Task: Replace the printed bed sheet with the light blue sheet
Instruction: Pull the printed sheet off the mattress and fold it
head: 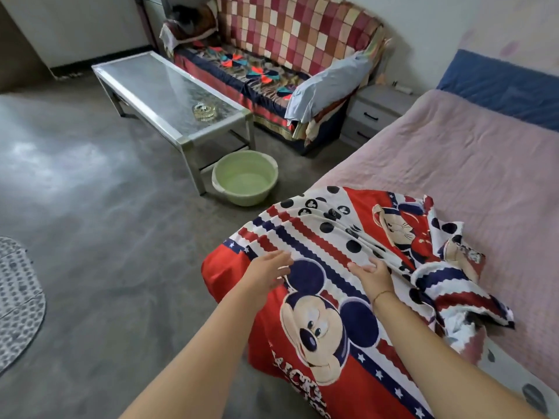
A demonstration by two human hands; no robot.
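Observation:
The printed bed sheet (341, 267), red, white and navy with cartoon mice, lies bunched over the near left corner of the bed (472, 164), whose pink quilted cover is bare beyond it. My left hand (269, 270) hovers flat over the sheet's striped part, fingers straight. My right hand (370, 275) rests on the sheet near a fold, its fingers pointing away and partly hidden. The light blue sheet (329, 83) is draped over the sofa's right arm, across the room.
A glass-topped coffee table (145, 86) with an ashtray (204, 111) stands left of the bed, a green basin (245, 179) on the floor beside it. The checked sofa (272, 52) and a grey nightstand (375, 113) line the far wall. A patterned mat (15, 300) lies at the left.

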